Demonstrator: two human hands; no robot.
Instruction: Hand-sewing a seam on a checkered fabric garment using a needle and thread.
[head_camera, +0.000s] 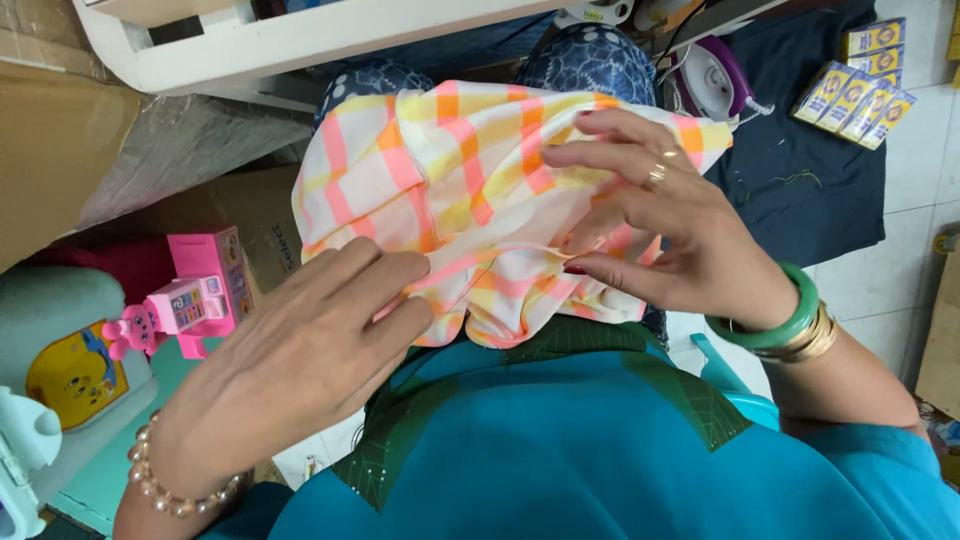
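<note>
Checked cloth in pink, orange, yellow and white, bunched on the lap over blue patterned trousers. Left hand laid flat on the cloth's lower left edge, fingers together and pressing down, nothing clamped. Right hand on the cloth's right side, thumb and forefinger pinched on a fold near the middle, other fingers spread above it. Gold ring on the right hand; green bangle and gold bangles at that wrist. Pearl bracelet at the left wrist. Teal top filling the lower frame. Pink toy well to the left, beside a brown box. White shelf above. Dark cloth on the tiled floor at right, with an iron on it and yellow-blue packets at its far edge.
</note>
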